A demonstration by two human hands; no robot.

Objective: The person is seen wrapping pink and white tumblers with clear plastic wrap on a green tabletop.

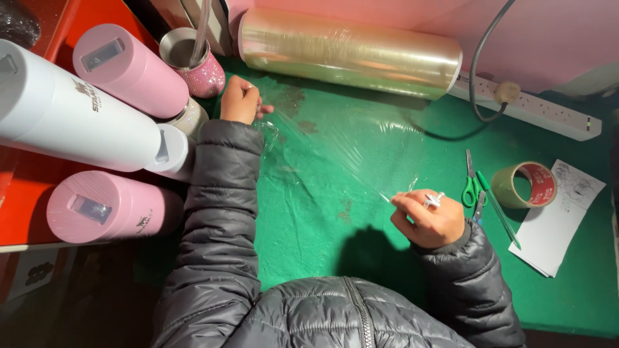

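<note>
Two fists, left hand [240, 100], right hand [427, 219], stretching film [335, 154]

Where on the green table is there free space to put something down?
Bare green table shows at the front right, below the paper sheets, and behind the scissors, before the power strip. The middle is covered by film held by left hand and right hand; bottles crowd the left.

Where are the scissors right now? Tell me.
The green-handled scissors lie on the green table at the right of the head view, just beyond the right hand, beside the tape roll.
</note>
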